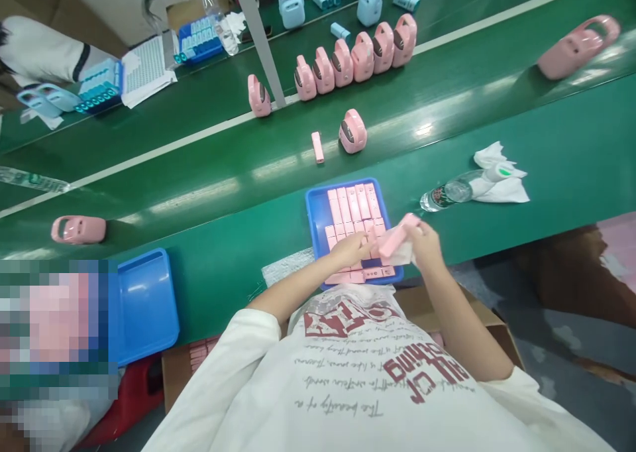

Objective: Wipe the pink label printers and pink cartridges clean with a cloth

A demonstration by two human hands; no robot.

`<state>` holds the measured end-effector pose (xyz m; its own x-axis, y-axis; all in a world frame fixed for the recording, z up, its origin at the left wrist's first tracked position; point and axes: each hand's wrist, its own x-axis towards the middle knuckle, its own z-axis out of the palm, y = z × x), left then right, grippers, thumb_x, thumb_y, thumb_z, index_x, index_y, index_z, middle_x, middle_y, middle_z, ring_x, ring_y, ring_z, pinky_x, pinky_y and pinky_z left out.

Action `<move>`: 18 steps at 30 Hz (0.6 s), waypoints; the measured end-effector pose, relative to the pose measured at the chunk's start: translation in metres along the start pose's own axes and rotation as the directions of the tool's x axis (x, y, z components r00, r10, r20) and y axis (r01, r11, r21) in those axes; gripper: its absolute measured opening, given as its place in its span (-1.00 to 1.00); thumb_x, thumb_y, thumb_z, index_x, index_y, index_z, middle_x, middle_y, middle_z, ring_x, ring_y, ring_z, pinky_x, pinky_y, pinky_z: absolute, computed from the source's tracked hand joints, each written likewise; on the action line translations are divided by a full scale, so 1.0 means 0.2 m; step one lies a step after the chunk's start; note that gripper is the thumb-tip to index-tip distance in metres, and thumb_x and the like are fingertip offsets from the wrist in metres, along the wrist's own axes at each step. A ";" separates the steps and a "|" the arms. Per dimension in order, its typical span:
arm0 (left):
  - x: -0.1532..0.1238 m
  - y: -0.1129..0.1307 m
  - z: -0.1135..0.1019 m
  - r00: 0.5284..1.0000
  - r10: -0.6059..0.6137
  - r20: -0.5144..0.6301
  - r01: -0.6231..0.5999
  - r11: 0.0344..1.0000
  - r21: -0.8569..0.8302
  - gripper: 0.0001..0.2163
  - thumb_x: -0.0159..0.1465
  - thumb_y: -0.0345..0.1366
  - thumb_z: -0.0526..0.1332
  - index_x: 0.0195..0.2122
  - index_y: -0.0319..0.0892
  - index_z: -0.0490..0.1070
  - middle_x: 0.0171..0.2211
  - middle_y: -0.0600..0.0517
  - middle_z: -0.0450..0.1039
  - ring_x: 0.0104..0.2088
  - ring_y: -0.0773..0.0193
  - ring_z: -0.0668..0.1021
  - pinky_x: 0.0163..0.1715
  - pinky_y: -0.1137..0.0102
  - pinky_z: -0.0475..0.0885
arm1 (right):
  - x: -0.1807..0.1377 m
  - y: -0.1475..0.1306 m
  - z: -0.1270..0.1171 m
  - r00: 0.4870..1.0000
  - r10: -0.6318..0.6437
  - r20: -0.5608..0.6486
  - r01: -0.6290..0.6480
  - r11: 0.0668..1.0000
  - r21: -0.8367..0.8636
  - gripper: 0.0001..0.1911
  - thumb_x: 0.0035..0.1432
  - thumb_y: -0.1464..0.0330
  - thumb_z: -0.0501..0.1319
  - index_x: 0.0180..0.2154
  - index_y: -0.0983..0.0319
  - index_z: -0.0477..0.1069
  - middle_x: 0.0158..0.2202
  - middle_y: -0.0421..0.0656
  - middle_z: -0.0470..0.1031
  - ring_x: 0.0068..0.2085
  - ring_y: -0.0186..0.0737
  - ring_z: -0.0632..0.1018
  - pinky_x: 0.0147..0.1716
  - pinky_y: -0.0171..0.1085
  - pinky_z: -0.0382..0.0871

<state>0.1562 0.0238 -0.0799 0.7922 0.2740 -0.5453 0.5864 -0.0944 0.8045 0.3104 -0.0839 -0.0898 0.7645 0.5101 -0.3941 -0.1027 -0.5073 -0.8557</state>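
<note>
Both hands meet over the near end of a blue tray [314, 208] filled with several pink rectangular blocks. My right hand [424, 244] is closed on a pink block [394, 236] together with a white cloth. My left hand [352, 248] pinches the other end of that block and cloth. A single pink block [317, 146] lies on the green belt beyond the tray, beside a pink handled case [352, 132].
A row of pink cases [355, 57] stands further up the green belt [223, 173]. An empty blue tray [143, 303] lies left, a water bottle [447, 193] and white rags [499, 173] right. Blue cases and trays sit across the line near another person's sleeve [44, 51].
</note>
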 end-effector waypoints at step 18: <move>-0.09 0.00 -0.01 0.945 0.269 -0.187 -0.283 0.958 -0.051 -0.32 0.24 -0.28 0.11 0.36 -0.03 -0.17 0.10 -0.15 0.25 -0.11 0.21 0.45 -0.07 0.27 0.37 | 0.37 -0.10 0.03 0.992 -0.122 -0.019 0.111 0.953 -0.281 -0.42 -0.09 0.39 0.19 0.04 0.35 0.34 -0.01 0.09 0.45 0.00 0.05 0.47 0.10 0.01 0.26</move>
<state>0.1407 0.0216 -0.0694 0.8746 0.4123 -0.2551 0.3292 -0.1186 0.9368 0.3660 -0.0320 -0.1029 0.7832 0.5548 -0.2807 0.1662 -0.6219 -0.7653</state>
